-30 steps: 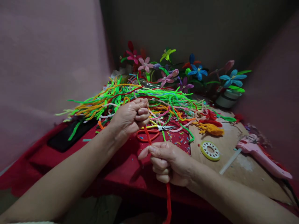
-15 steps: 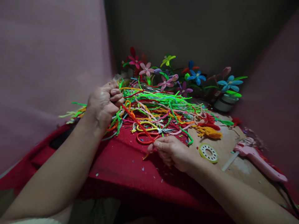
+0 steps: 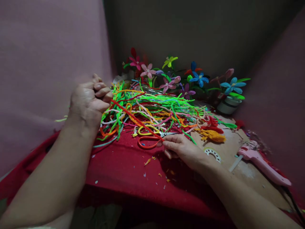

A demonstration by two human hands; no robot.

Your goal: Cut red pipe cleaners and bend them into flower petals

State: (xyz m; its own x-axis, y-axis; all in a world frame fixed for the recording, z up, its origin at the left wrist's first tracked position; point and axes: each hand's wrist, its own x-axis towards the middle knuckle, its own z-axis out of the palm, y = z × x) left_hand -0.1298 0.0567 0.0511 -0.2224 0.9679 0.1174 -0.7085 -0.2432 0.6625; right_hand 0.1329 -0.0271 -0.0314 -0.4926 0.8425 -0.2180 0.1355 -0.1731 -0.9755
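My left hand is a fist, raised at the left edge of the pile, and grips one end of a red pipe cleaner. The red strand runs taut and slanting down to my right hand, which pinches its other end just above the red cloth. Right beside my right fingertips lie scissors with orange and yellow handles. A heap of green, orange, pink and red pipe cleaners spreads behind the strand.
Finished pipe-cleaner flowers stand at the back, some in a white pot. A pink glue gun, a yellow-rimmed tape ring and a yellow tuft lie on a brown board to the right. The red cloth carries small scraps.
My left hand has pulled up and to the left, drawing the red pipe cleaner out straight. My right hand moved forward toward the scissors, still pinching the strand's end.
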